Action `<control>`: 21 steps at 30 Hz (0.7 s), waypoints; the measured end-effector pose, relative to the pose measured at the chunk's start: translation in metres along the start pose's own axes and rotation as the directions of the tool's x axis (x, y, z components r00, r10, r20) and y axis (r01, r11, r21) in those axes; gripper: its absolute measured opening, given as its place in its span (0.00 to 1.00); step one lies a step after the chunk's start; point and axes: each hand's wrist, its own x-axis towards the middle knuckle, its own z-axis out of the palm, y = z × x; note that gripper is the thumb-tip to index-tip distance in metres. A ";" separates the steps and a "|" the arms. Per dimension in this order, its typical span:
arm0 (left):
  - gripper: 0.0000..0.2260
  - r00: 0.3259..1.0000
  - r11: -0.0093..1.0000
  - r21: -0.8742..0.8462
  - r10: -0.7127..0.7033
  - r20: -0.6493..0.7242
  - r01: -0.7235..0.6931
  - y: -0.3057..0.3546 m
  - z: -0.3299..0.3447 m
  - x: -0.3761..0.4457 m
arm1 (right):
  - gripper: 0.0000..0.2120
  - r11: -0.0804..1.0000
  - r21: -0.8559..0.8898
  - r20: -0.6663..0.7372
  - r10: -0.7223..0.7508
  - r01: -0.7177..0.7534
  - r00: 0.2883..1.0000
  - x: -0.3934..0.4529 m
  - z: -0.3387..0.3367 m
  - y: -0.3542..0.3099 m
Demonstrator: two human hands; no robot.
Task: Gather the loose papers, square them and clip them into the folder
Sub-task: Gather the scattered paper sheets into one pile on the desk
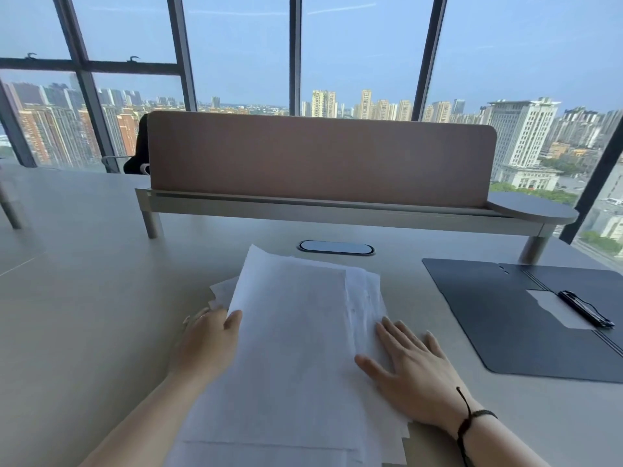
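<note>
A loose stack of white papers (296, 348) lies fanned and uneven on the desk in front of me. My left hand (205, 342) grips the stack's left edge, thumb on top and fingers underneath. My right hand (411, 369) rests flat on the right side of the papers, fingers spread. At the right, a dark folder (499, 318) lies open and flat, with a black clip (585, 308) and a white sheet inside near its spine.
A brown divider panel (320, 156) on a raised metal shelf crosses the desk behind the papers. An oval cable port (336, 247) sits just beyond the stack. Windows with a city view fill the background.
</note>
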 end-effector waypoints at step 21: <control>0.40 0.957 0.929 0.368 -0.134 0.257 0.032 -0.013 -0.022 0.005 | 0.52 0.998 0.003 -0.029 0.059 -0.059 0.998 -0.014 0.002 0.009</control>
